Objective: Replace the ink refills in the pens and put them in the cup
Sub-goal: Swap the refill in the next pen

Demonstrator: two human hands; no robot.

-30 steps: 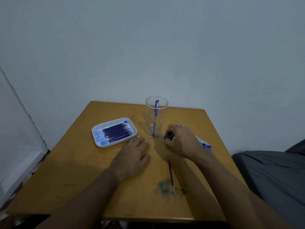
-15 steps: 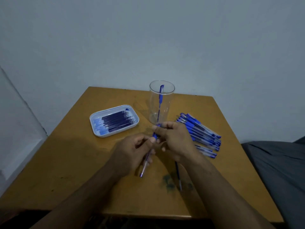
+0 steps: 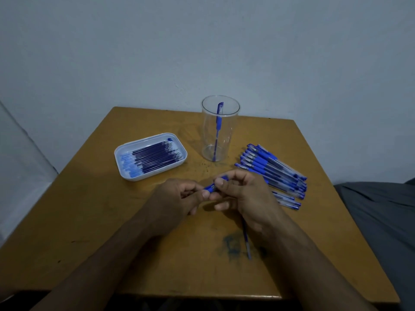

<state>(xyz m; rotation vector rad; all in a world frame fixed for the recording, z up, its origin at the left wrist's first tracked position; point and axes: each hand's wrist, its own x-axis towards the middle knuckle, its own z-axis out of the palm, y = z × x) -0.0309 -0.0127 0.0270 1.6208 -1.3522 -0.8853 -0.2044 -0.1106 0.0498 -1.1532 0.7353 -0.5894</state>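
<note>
Since a second ago, when the left hand lay flat near the clear cup and the right hand reached into the pen pile, both have met in front of the cup, so the second pen's refill swap is probably starting. Only 1 pen stands in the cup. Both hands' curled fingers pinch the held pen, whose long axis slants from lower left toward the cup.

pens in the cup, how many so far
1. A single pen stands inside the cup, leaning against its wall. The hands hold another one over the table, and a pile waits right of the cup; none looks hidden inside.
</note>
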